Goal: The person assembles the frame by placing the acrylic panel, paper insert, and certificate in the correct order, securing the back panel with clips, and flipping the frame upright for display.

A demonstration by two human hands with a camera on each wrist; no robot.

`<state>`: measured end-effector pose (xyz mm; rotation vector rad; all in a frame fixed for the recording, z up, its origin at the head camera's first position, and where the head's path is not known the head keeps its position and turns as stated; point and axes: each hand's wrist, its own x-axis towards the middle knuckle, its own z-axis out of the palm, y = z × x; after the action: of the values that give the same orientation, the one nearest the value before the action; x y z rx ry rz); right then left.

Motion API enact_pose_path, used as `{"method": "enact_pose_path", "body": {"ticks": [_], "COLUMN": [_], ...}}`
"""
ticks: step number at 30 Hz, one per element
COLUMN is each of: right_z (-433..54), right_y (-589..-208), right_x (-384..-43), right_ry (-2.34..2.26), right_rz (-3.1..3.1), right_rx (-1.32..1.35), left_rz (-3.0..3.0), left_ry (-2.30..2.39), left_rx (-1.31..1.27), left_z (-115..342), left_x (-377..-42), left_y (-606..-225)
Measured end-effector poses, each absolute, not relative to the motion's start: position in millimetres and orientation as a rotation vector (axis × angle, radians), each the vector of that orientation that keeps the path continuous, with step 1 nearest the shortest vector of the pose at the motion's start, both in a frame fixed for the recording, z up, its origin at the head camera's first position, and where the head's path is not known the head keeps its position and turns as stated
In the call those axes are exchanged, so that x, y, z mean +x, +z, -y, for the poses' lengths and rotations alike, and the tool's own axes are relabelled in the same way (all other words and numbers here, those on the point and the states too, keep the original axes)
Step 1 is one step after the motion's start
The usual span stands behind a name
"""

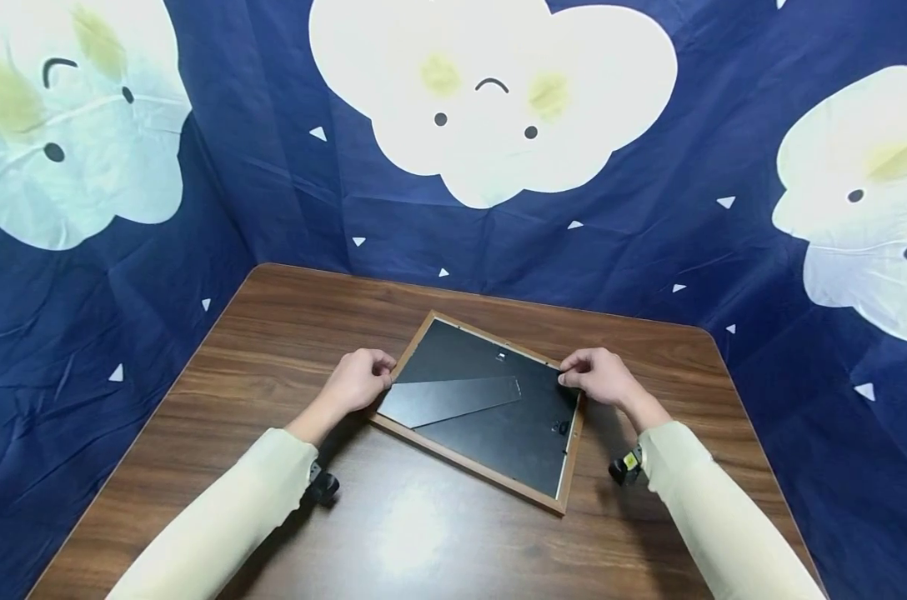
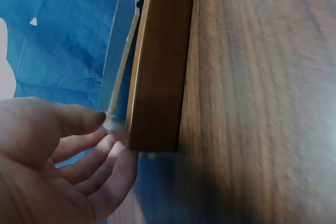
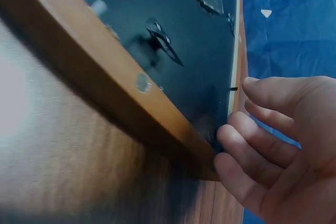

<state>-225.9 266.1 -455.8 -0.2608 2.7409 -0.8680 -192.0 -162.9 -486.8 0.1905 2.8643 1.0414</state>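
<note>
A picture frame (image 1: 468, 462) with a brown wooden border lies back side up on the table, turned at an angle. Its black backing board (image 1: 491, 442) carries a flat easel stand (image 1: 453, 400) that slants up slightly from the back. My left hand (image 1: 356, 379) grips the frame's left edge, its thumb (image 2: 86, 120) at the stand's free end and its curled fingers by the wooden border. At the far right corner, my right hand (image 1: 598, 375) holds the frame, fingertips (image 3: 228, 135) against the corner and thumb close over the edge.
The wood-grain table (image 1: 273, 333) reaches out on every side of the frame. Behind it hangs a dark blue cloth (image 1: 288, 167) with white clouds and small triangles. A black hanging hook (image 3: 163, 40) stands up from the backing board. Each wrist wears a small black device (image 1: 324, 485).
</note>
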Motion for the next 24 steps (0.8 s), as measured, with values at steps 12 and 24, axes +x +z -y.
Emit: {"method": "enact_pose_path", "body": {"ticks": [12, 24], "right_z": [-260, -258], "right_y": [-460, -462], "right_x": [-262, -282], "right_ry": [-0.76, -0.738], "right_rz": [-2.735, -2.632], "right_rx": [-0.297, -0.367], "left_rz": [-2.729, -2.761], "left_ry": [1.127, 1.073], "left_rx": [0.196, 0.16], "left_z": [175, 170], "left_x": [-163, -151], "left_y": [-479, -479]}}
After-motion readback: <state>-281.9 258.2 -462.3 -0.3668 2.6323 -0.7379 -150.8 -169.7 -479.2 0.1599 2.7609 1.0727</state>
